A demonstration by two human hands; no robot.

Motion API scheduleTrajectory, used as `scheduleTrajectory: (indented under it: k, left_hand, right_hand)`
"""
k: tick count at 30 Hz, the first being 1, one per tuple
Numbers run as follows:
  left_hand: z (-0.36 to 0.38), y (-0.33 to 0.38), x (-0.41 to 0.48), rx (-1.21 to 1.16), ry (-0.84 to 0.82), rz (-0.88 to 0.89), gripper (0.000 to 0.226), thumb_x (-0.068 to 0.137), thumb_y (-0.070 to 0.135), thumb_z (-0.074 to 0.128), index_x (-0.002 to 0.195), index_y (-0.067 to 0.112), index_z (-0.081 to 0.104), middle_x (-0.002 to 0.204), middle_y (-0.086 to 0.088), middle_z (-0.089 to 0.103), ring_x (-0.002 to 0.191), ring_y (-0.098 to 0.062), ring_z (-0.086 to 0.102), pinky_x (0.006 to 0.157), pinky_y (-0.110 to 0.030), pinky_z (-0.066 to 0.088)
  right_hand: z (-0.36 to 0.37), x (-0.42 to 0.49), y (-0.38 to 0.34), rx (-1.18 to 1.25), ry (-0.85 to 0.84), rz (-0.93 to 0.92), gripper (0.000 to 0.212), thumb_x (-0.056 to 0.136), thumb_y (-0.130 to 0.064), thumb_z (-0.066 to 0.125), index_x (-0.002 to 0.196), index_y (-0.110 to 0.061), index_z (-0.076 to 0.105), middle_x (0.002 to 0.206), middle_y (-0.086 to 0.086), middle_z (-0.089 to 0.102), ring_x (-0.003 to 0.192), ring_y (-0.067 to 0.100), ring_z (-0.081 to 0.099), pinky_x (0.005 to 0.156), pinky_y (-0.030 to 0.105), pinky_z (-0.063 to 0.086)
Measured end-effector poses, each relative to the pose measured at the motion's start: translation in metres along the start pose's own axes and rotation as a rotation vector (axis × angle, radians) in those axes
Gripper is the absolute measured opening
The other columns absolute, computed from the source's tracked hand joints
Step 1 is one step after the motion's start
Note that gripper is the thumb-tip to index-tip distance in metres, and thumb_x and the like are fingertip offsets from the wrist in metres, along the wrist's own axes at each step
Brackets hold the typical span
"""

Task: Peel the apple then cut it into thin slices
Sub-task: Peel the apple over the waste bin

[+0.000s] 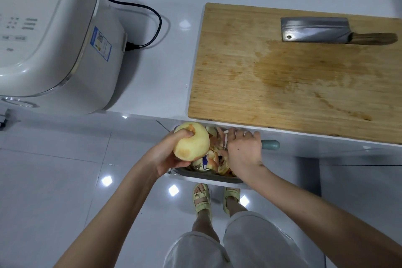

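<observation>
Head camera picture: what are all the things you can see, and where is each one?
grey waste bin: one, grey, below the white counter's edge
orange-and-cream apple peels: heap, in the bin
mostly peeled pale-yellow apple: one, pale yellow, over the bin
teal-handled metal peeler: one, teal, beside the apple
wooden cutting board: one, tan, on the counter
steel cleaver with wooden handle: one, silver and brown, on the board
white rice cooker: one, white, counter's left
black power cord: one, black, plugged into the cooker
yellow-green sandals: two, yellow-green, worn, near the bin
left hand: one, grips the apple
right hand: one, grips the peeler
</observation>
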State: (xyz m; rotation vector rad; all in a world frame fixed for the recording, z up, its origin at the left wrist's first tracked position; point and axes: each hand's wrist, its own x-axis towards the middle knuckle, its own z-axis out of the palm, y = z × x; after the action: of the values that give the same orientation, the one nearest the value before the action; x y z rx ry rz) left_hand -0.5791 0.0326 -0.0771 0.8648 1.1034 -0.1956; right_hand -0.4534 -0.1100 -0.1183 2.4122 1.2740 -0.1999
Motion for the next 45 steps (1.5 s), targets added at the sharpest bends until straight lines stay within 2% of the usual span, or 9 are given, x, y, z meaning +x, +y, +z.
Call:
scheduleTrajectory:
  k: [6,9,12,17,29,33,35,39,45]
  left_hand:
    - [0.015,-0.015,-0.002,-0.392,-0.167,-0.052,0.049,0.078,0.033,0.063,0.123,0.014,0.054,0.105,-0.018,0.064,0.08,-0.032,0.068,0.079,-0.055,0.055]
    - [0.026,-0.02,0.002,-0.582,-0.19,-0.072,0.045,0.085,0.036,0.052,0.119,0.006,0.055,0.086,-0.019,0.065,0.06,-0.026,0.058,0.089,-0.063,0.047]
    - [0.029,-0.019,0.006,-0.688,-0.211,-0.088,0.052,0.084,0.04,0.049,0.12,0.003,0.052,0.082,-0.02,0.063,0.059,-0.025,0.05,0.086,-0.064,0.048]
    - [0.028,-0.018,0.01,-0.74,-0.177,-0.087,0.054,0.083,0.041,0.051,0.12,0.002,0.051,0.079,-0.02,0.064,0.057,-0.025,0.055,0.082,-0.064,0.05]
    - [0.013,-0.014,0.013,-0.757,-0.038,-0.052,0.051,0.081,0.037,0.056,0.12,0.004,0.053,0.095,-0.02,0.057,0.061,-0.025,0.058,0.077,-0.06,0.054]
    - [0.015,-0.014,0.013,-0.736,-0.053,-0.052,0.048,0.082,0.037,0.054,0.117,0.004,0.054,0.095,-0.02,0.057,0.059,-0.025,0.06,0.078,-0.06,0.054]
    - [0.016,-0.014,0.013,-0.732,-0.065,-0.043,0.046,0.083,0.037,0.054,0.115,0.004,0.055,0.096,-0.02,0.058,0.059,-0.025,0.061,0.078,-0.059,0.054]
    - [0.012,-0.012,0.014,-0.72,-0.084,-0.044,0.046,0.083,0.038,0.054,0.116,0.005,0.054,0.096,-0.021,0.057,0.058,-0.025,0.061,0.079,-0.059,0.054]
    - [0.009,-0.013,0.014,-0.63,-0.098,-0.059,0.048,0.083,0.039,0.055,0.12,0.008,0.052,0.097,-0.018,0.057,0.059,-0.024,0.063,0.08,-0.057,0.054]
  right_hand:
    - [-0.012,0.007,-0.002,0.142,-0.002,0.097,0.027,0.072,-0.038,0.066,0.085,-0.014,0.07,0.071,0.004,0.067,0.061,0.021,0.063,0.064,0.027,0.04]
    - [-0.012,0.005,-0.002,0.212,0.025,0.098,0.038,0.081,-0.043,0.055,0.1,-0.012,0.065,0.084,0.008,0.067,0.075,0.025,0.063,0.069,0.031,0.039]
    - [-0.009,0.003,0.0,0.246,0.111,0.107,0.053,0.089,-0.051,0.044,0.115,-0.007,0.057,0.098,0.013,0.066,0.086,0.028,0.062,0.076,0.035,0.039]
    - [-0.007,0.001,-0.001,0.233,0.142,0.163,0.058,0.07,-0.06,0.064,0.09,-0.006,0.07,0.062,0.01,0.066,0.053,0.026,0.061,0.058,0.031,0.043]
    - [-0.003,-0.007,0.012,0.126,0.24,0.04,0.075,0.055,-0.068,0.072,0.094,-0.005,0.07,0.066,0.013,0.065,0.055,0.026,0.06,0.061,0.032,0.045]
    - [-0.015,-0.007,0.017,0.255,0.005,-0.07,0.077,0.069,-0.083,0.035,0.095,-0.017,0.065,0.082,0.004,0.068,0.073,0.022,0.064,0.067,0.029,0.044]
    - [-0.016,-0.003,0.021,0.365,-0.194,-0.037,0.072,0.083,-0.075,0.018,0.084,-0.019,0.063,0.089,0.003,0.066,0.082,0.019,0.062,0.069,0.029,0.045]
    - [-0.017,0.004,0.023,0.157,-0.377,-0.118,0.029,0.094,-0.009,0.033,0.106,-0.012,0.06,0.116,0.006,0.059,0.101,0.022,0.057,0.068,0.03,0.038]
    - [-0.022,0.013,0.021,0.237,-0.433,-0.169,0.051,0.089,-0.001,0.038,0.128,-0.03,0.053,0.125,0.0,0.057,0.109,0.019,0.056,0.07,0.026,0.041]
